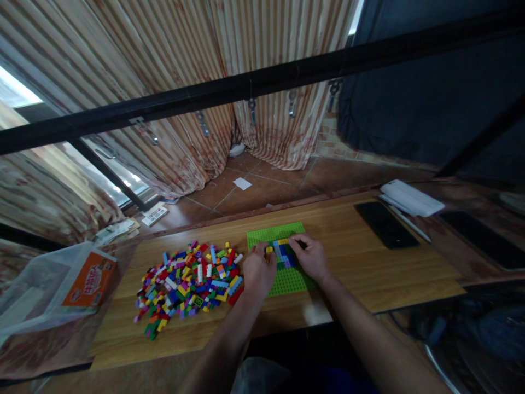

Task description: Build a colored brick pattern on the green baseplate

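On the desk (353,273), the left hand (259,272) and right hand (312,258), fingers narrow, contents unclear, could loosen blue bricks (289,254) by pressing crookedly.

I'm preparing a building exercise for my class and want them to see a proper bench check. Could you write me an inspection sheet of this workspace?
Surface: wooden tabletop, bare grain visible right of centre.
Job's things: green baseplate bearing mostly blue and yellow bricks; mixed loose bricks heaped to its left.
Clutter: black phone, pale pen beside it.
Left hand: at the baseplate's left part, by a yellow brick; grip unclear.
Right hand: fingertips at the bricks' right side; grip unclear.
Cables: possible thin dark cord below the tabletop's right end; too dim to confirm.
Surroundings: clear box at left; striped curtains beyond.
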Motion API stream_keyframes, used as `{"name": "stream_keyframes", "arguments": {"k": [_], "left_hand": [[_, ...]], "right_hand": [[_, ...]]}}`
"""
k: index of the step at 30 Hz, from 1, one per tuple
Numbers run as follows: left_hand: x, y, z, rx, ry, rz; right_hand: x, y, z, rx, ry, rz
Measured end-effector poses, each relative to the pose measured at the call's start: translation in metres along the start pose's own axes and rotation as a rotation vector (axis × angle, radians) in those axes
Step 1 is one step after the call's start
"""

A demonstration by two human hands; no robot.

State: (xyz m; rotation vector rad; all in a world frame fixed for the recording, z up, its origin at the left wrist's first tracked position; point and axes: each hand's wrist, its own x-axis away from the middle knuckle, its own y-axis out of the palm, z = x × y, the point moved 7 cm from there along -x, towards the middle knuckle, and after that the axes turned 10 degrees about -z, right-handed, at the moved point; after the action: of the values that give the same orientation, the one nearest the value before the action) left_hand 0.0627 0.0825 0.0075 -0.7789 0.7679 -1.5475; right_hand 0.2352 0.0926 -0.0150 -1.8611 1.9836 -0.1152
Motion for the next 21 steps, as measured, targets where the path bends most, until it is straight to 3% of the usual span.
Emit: {"name": "stream_keyframes", "arguments": {"k": [9,21], "left_hand": [[-0.005,0.005,0.011,-0.131,0.001,-0.076],[-0.008,0.008,0.002,-0.013,-0.004,-0.065]], "right_hand": [[0.000,0.000,-0.003,0.025,-0.016,-0.001],[0.000,0.001,-0.002,0.053,-0.021,-0.011]]}}
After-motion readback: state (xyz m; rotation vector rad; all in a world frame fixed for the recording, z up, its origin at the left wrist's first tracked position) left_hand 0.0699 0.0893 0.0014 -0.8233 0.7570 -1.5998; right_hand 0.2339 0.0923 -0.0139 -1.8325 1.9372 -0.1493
